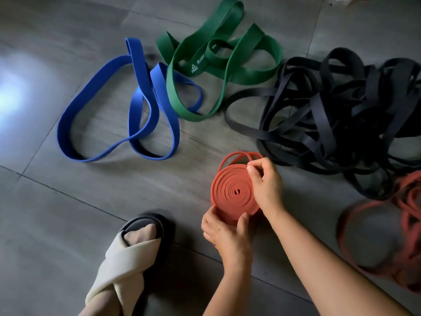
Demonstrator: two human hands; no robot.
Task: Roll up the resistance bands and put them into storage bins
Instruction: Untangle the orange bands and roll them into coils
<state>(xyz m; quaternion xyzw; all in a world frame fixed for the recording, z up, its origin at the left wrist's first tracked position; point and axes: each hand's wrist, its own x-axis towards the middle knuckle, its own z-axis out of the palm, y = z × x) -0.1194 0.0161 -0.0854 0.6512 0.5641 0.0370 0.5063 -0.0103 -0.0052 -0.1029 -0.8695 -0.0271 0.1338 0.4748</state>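
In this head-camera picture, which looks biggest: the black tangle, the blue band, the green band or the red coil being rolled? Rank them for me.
1. black tangle, clearly the widest spread.
2. blue band and green band: they look about alike, so no ranking.
3. red coil, smallest, though nearest the camera.

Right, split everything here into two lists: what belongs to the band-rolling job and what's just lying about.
Job in hand:
half-rolled red band, gripped by the left hand and pinched by the right hand; blue band; green band; tangled black bands; loose red bands.

Just lying about:
cream sandal; grey floor. No storage bin is in view.
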